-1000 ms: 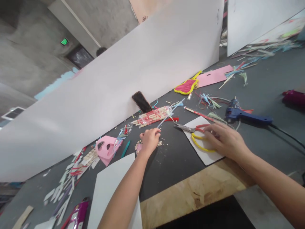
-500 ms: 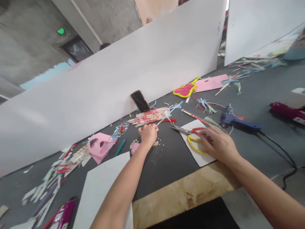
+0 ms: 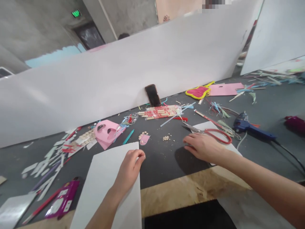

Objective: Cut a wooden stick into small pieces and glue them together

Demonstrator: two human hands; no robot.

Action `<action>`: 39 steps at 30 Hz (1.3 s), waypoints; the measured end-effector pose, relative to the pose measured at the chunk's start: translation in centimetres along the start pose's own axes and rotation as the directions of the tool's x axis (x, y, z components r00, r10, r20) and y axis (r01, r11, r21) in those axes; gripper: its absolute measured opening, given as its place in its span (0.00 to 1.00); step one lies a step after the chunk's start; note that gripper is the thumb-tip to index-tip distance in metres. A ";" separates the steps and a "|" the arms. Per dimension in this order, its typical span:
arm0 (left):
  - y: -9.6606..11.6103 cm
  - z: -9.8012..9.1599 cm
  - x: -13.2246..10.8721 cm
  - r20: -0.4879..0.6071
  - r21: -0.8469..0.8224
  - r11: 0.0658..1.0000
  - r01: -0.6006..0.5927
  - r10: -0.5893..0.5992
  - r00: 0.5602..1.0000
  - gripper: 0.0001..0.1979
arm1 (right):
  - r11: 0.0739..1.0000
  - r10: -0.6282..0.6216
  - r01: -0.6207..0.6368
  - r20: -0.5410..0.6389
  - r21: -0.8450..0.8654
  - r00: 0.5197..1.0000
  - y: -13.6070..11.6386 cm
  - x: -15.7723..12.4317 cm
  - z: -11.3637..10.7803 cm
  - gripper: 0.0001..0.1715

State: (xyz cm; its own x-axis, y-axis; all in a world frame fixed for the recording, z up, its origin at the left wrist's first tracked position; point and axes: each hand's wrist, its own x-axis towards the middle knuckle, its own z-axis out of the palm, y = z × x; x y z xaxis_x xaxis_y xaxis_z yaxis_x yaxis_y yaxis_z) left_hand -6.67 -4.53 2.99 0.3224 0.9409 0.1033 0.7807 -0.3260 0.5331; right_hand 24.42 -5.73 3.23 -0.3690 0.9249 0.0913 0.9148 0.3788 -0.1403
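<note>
My left hand (image 3: 132, 162) hovers above a white board (image 3: 107, 178), its fingers curled in toward the thumb with nothing visible in them. My right hand (image 3: 202, 148) is over the dark table, its fingers loosely apart and holding nothing. Just beyond it lie scissors (image 3: 218, 131) on a white sheet (image 3: 232, 149); one red handle loop shows, and the hand covers the rest of the handles. Between and beyond my hands are small pale beads (image 3: 166, 137) and a pink scrap (image 3: 144, 139). A translucent stick (image 3: 177, 114) rests across a plastic bag of wooden sticks (image 3: 157, 112).
A blue glue gun (image 3: 252, 128) with a trailing cord is at the right. A phone (image 3: 153, 95) leans against the white partition (image 3: 119, 73). At left are a pink cut-out (image 3: 107, 133), a teal pen (image 3: 128, 137), paper strips and a purple packet (image 3: 63, 198).
My left hand has let go of the translucent stick and drawn back over the white board. My right hand has come off the scissors and moved left. The view has shifted.
</note>
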 end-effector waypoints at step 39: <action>2.6 2.2 0.7 0.044 -0.611 0.788 0.073 -0.058 0.997 0.09 | 0.952 0.287 -0.297 -0.116 -0.078 0.951 5.8 -2.4 0.2 0.17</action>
State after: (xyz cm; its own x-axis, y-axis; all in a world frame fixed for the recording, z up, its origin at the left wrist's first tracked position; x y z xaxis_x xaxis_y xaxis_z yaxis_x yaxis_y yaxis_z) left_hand -3.24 -4.91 2.61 0.2996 0.9534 0.0350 0.3119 -0.1326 0.9408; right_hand 30.57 -5.73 2.00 -0.0691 0.9845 0.1613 0.9930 0.0834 -0.0837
